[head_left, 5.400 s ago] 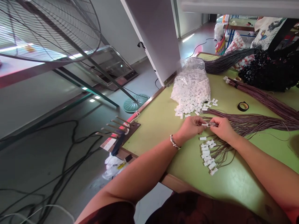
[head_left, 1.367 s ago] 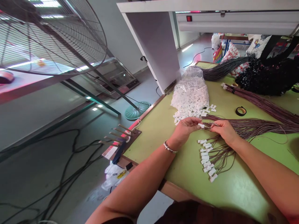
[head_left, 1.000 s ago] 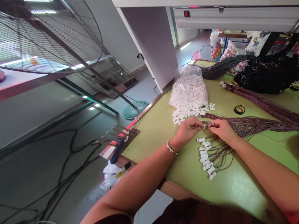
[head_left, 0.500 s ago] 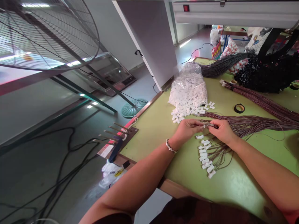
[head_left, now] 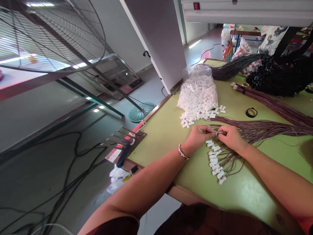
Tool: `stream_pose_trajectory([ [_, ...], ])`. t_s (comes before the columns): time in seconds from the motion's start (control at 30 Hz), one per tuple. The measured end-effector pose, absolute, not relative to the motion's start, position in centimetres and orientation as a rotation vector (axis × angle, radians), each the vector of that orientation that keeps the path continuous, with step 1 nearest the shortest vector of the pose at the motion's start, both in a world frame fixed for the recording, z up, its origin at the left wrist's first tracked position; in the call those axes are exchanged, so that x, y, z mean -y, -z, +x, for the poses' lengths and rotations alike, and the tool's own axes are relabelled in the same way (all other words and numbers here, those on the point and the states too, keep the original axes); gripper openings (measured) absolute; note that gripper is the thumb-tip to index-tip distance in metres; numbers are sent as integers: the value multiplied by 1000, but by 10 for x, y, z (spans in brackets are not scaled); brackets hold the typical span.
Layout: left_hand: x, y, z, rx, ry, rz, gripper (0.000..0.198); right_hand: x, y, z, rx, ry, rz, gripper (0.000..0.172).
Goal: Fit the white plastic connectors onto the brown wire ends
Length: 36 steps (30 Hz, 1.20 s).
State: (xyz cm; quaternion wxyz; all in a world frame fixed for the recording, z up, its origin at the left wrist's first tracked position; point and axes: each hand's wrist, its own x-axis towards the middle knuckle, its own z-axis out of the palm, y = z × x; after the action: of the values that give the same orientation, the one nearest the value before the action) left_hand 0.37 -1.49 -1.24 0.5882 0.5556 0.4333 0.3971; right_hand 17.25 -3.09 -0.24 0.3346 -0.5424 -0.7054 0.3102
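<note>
My left hand (head_left: 198,137) is closed in a pinch at the metal-tipped ends of some thin brown wires. Facing it, my right hand (head_left: 231,138) grips the same wires (head_left: 221,132) a little further along, with fingertips almost touching those of the left. Just below the hands lies a column of white plastic connectors (head_left: 214,160), with brown wires running from them under my right hand. Behind the hands, a long bundle of brown wires (head_left: 266,128) stretches off to the right. Loose white connectors (head_left: 187,121) spill from a clear plastic bag (head_left: 198,88) beyond my left hand.
A roll of black tape (head_left: 251,112) lies right of the bag. Further back are another tied wire bundle (head_left: 264,98), dark wires (head_left: 230,68) and a black sequined item (head_left: 278,78). A rack with upright pegs (head_left: 132,143) is fixed at the table's left edge; a fan (head_left: 56,36) stands beyond.
The view has shifted slightly. Both hands stay together at the wire ends, with only small finger movement. The connectors on the table lie as before.
</note>
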Motion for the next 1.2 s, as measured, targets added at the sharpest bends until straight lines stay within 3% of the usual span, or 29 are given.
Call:
stream_pose_trajectory([
  [0.47, 14, 10, 2, -991, -865, 1298, 15, 29, 0, 177, 1876, -850, -1402, 11],
  [0.6, 21, 0, -4, -873, -598, 1613, 8, 24, -5, 186, 1708, -937, -1330, 19],
  [0.73, 24, -20, -14, -488, -269, 1888, 13, 22, -4, 189, 1445, -1232, -1286, 27],
  [0.8, 18, -26, -24, -651, -383, 2019, 14, 22, -3, 189, 1384, -1348, -1260, 34],
  [0.87, 6, -27, -37, -1181, -632, 2129, 18, 22, -3, 189, 1363, -1381, -1224, 35],
  [0.93, -7, -24, -49, -1618, -661, 2180, 20, 21, -4, 190, 1375, -1409, -1189, 32],
  [1.2, -18, -11, -49, -1650, -406, 2469, 23, 24, -6, 186, 1441, -1322, -1279, 20],
])
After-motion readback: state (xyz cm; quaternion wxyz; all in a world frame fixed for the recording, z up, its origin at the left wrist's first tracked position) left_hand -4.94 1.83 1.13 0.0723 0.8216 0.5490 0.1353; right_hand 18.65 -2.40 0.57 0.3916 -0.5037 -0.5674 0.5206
